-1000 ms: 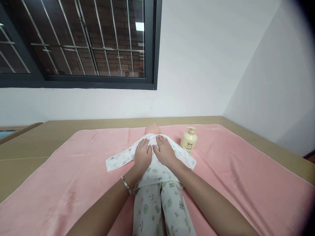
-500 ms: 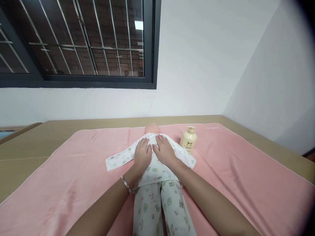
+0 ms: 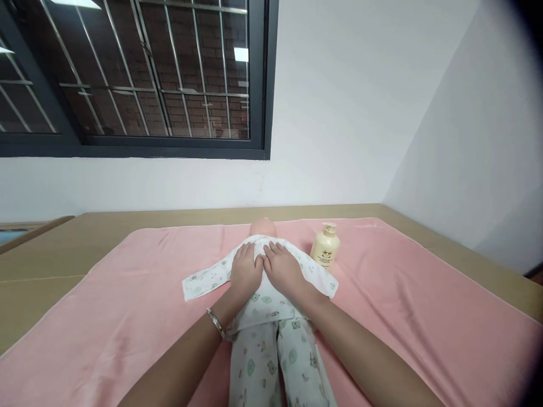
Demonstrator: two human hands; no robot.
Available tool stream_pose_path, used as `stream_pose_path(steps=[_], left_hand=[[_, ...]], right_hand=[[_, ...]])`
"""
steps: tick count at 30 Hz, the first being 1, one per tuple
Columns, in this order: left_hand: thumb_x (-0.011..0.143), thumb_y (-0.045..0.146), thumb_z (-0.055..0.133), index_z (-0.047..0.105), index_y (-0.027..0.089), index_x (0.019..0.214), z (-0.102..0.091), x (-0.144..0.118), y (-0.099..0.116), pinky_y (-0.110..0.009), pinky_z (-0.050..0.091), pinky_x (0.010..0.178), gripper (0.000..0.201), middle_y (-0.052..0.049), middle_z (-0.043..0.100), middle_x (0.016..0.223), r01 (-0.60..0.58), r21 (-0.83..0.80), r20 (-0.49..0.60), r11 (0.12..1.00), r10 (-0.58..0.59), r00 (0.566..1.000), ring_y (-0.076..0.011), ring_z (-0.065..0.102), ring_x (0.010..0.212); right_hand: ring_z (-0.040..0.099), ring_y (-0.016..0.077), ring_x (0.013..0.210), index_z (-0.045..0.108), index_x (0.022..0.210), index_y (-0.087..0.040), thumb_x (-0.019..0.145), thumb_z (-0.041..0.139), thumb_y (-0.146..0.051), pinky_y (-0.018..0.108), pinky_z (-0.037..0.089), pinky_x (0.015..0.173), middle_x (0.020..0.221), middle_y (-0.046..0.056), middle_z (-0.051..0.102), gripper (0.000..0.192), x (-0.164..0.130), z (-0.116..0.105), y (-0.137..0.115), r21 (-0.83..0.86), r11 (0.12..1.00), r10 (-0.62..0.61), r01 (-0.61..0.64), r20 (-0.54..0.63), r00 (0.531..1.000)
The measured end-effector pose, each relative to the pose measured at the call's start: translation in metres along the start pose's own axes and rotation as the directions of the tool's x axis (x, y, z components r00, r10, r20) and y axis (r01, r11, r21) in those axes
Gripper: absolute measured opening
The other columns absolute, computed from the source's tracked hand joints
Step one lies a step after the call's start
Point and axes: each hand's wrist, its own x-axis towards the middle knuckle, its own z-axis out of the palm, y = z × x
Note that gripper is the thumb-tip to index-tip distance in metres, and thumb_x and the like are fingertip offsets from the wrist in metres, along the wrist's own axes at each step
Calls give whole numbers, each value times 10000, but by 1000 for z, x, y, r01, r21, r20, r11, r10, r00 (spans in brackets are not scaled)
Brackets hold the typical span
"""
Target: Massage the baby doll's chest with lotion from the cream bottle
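Note:
A baby doll point(image 3: 263, 227) lies on a pink sheet point(image 3: 161, 271), its bare head at the far end. It wears a white printed top point(image 3: 271, 302) and matching trousers point(image 3: 257, 356), with both sleeves spread sideways. My left hand point(image 3: 246, 271) rests flat on the left of the upper torso, fingers stretched toward the head. Beside it, my right hand point(image 3: 284, 270) lies flat on the right of the torso, its thumb close to or touching the left thumb. Both palms are hidden against the cloth.
A pale yellow pump bottle point(image 3: 326, 246) stands on the sheet just beyond the doll's right-side sleeve. Tan padded surface point(image 3: 42, 288) borders the sheet. A white wall point(image 3: 339, 113) and a dark-framed barred window point(image 3: 265, 85) rise behind.
Both hands stay flat on the doll's torso; the right has shifted slightly left, bringing the thumbs together. The whole view has moved a little, so everything sits slightly lower.

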Motion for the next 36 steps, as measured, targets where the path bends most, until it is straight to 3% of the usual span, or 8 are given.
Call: stream_pose_path(steps=[4, 7, 16, 21, 29, 34, 36], left_hand=[[903, 236, 404, 531, 138, 1281, 3, 3, -6, -522, 363, 1097, 411, -142, 567, 1335, -19, -43, 15, 999, 20, 1000, -293, 477, 1282], [905, 241, 400, 538, 150, 1282, 2, 3, -6, -528, 356, 1102, 412, -133, 565, 1346, -24, -66, 15, 998, 25, 1000, -290, 466, 1298], [909, 155, 356, 656, 175, 1074, -1, -3, 0, -440, 458, 1011, 343, -104, 670, 1134, -151, -49, -84, 987, 146, 986, -246, 586, 1107], [907, 179, 380, 652, 205, 1059, -4, -3, 3, -435, 490, 944, 312, -88, 677, 1060, -98, -34, -92, 995, 95, 991, -254, 595, 1036], [887, 245, 426, 575, 142, 1237, 4, 0, -4, -506, 369, 1092, 394, -139, 579, 1311, 39, -68, -16, 997, -41, 999, -290, 494, 1256], [898, 252, 399, 530, 118, 1302, 6, 2, -7, -515, 319, 1126, 446, -155, 509, 1404, 57, -79, 49, 995, -54, 997, -287, 424, 1335], [895, 256, 402, 531, 135, 1304, 5, 2, -7, -519, 319, 1126, 446, -142, 515, 1403, 67, -94, 46, 993, -63, 997, -284, 427, 1335]], right_hand=[[569, 260, 1147, 639, 1176, -128, 958, 365, -194, 367, 379, 1038, 1171, 165, 653, 356, -8, -3, -15, -103, 995, 3, -3, -1, 1000], [575, 270, 1137, 653, 1154, -132, 948, 377, -195, 373, 392, 1024, 1183, 170, 648, 350, -10, -3, -18, -116, 993, -5, 6, 7, 1000], [387, 265, 1357, 532, 1334, -117, 984, 345, -310, 391, 292, 1113, 1426, 129, 493, 441, 6, -1, 11, 128, 992, 7, -10, 30, 1000], [306, 251, 1404, 435, 1415, -127, 982, 354, -320, 428, 221, 1151, 1500, 106, 399, 481, 9, 10, 18, 186, 982, 34, -37, 16, 999], [428, 276, 1327, 512, 1347, -41, 984, 342, -270, 401, 292, 1121, 1385, 188, 518, 462, -1, 4, -3, -28, 997, 67, -67, -9, 998], [462, 310, 1296, 570, 1287, -29, 880, 471, -130, 422, 257, 1142, 1358, 221, 529, 430, -14, -4, -21, -204, 967, -133, 153, 105, 986], [465, 310, 1293, 563, 1291, -16, 875, 477, -128, 415, 253, 1145, 1343, 232, 538, 439, -14, -5, -21, -192, 968, -144, 161, 101, 984]])
